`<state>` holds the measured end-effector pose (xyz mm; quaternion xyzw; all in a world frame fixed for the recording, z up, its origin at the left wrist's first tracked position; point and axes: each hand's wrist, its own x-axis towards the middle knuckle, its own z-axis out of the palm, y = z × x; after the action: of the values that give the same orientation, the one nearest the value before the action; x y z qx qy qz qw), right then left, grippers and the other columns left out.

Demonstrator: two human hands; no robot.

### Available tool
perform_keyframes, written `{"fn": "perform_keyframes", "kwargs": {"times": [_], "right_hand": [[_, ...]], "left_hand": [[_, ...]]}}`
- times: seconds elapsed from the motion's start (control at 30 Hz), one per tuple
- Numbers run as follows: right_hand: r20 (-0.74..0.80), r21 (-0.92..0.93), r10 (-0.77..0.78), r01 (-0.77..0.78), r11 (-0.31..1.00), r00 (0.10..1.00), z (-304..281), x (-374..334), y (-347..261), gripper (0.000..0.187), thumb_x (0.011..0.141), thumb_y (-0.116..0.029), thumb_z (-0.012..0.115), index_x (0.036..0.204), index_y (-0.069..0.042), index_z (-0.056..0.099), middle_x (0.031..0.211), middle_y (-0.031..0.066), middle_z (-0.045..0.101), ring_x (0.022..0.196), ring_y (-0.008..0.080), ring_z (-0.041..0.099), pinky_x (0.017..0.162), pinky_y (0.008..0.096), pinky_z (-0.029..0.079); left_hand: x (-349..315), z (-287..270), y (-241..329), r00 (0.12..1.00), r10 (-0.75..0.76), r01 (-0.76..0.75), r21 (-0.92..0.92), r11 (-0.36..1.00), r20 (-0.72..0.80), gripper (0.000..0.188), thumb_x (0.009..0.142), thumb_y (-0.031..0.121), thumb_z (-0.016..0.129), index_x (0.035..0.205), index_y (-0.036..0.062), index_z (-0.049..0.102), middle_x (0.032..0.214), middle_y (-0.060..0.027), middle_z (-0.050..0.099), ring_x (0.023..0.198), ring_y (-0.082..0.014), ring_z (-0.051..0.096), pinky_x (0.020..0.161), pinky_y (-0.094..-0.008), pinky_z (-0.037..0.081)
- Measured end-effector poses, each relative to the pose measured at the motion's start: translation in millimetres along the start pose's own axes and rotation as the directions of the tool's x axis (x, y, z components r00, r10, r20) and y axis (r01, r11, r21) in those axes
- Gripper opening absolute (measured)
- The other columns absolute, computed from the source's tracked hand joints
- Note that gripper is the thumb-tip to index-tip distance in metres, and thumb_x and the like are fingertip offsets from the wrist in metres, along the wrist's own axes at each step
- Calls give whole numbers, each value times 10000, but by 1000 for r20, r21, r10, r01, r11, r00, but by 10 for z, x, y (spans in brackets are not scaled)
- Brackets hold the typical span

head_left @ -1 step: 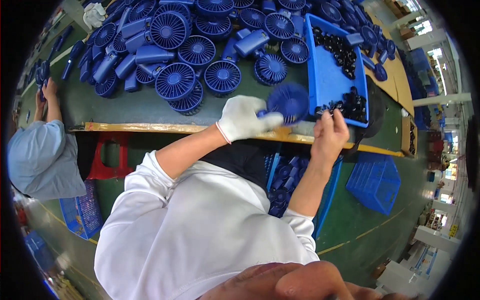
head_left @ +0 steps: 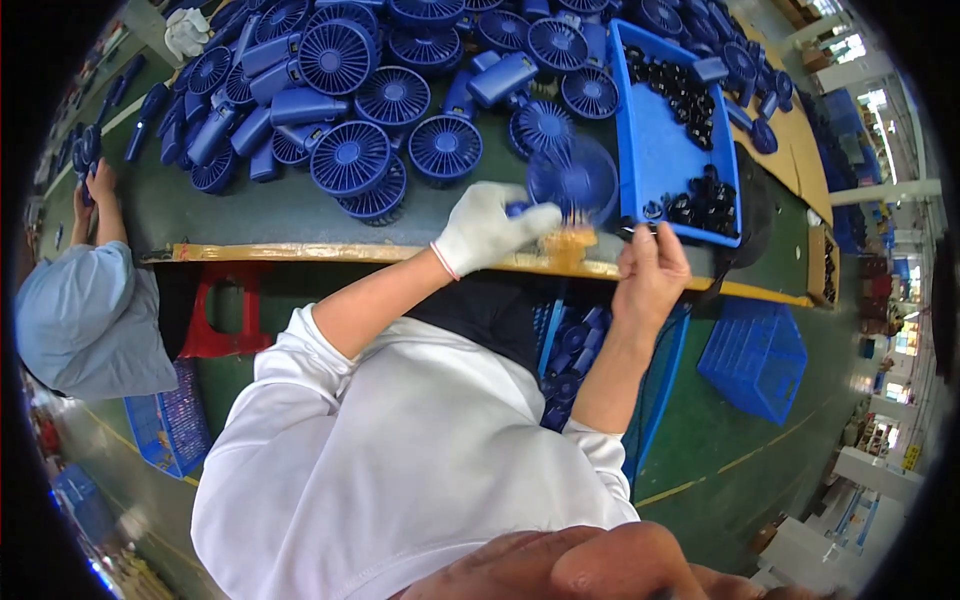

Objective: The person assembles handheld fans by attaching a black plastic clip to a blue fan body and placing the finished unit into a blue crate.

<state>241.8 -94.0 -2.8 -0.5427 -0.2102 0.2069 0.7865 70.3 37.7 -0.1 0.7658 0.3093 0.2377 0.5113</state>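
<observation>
Gripped tight by the white-gloved left hand (head_left: 488,232) was a round-headed blue plastic fan (head_left: 573,182) (quite a blur, that one!), over the dark green tabletop (head_left: 270,215), just left of a rectangular bright-blue plastic tray (head_left: 660,140). Bare fingertips of the right hand (head_left: 650,272) pinched a small glossy black piece (head_left: 638,229) by the tray's near corner. Beyond, blue plastic fans (head_left: 350,160) lay heaped; far left, a co-worker in light blue (head_left: 90,320) held something blue too.

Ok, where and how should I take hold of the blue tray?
Probably the near rim's right end, from the table's front edge: it stands raised and looks uncovered there; the right hand is near its left end, and fans crowd the tray on its left.
</observation>
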Motion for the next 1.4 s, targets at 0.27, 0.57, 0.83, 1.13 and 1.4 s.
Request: {"fn": "perform_keyframes", "kwargs": {"times": [0.27, 0.57, 0.83, 1.13, 1.4], "right_hand": [[205, 296, 11, -72, 953, 979, 344, -801, 75, 210, 881, 41, 634, 1078, 110, 610, 972, 129, 619, 707, 227, 671, 532, 266, 563], [190, 214, 80, -121, 969, 978, 350, -853, 181, 255, 986, -154, 579, 870, 65, 642, 879, 38, 554, 591, 84, 508, 470, 211, 384], [163, 137, 155, -178, 975, 974, 267, -859, 361, 531, 1041, -442, 382, 1010, 18, 644, 865, 81, 636, 717, 103, 560, 593, 249, 453], [178, -30, 262, -261, 965, 949, 121, -814, 219, 343, 772, -250, 714, 992, 7, 653, 791, 94, 657, 591, 145, 615, 524, 281, 506], [103, -140, -77, 91, 986, 992, -519, -1143, 367, 390, 786, 9, 676, 1171, -5, 618, 1096, 77, 673, 989, 193, 639, 926, 331, 488]], "left_hand": [[-310, 157, 172, 999, -7, -13, -382, 924, -52, 340, 880, 297, 636, 1024, -10, 661, 799, -55, 671, 738, -91, 581, 672, -279, 486], [-318, 138, 306, 990, 138, -137, 131, 982, 2, 299, 727, 297, 692, 773, 2, 683, 681, -165, 656, 589, -245, 646, 586, -328, 502], [-346, 302, 164, 992, 57, -63, 47, 997, 113, 281, 840, 252, 637, 816, -25, 676, 666, -108, 654, 595, -110, 599, 563, -295, 477], [-437, 486, 52, 838, -284, 490, -413, 768, 465, 587, 1020, 554, 260, 1139, 67, 565, 821, -115, 644, 476, -193, 592, 434, -289, 496], [-305, 535, 70, 841, 226, -356, 189, 915, 492, 366, 964, 337, 447, 824, 39, 606, 804, -215, 607, 787, -430, 581, 695, -516, 446]]}}
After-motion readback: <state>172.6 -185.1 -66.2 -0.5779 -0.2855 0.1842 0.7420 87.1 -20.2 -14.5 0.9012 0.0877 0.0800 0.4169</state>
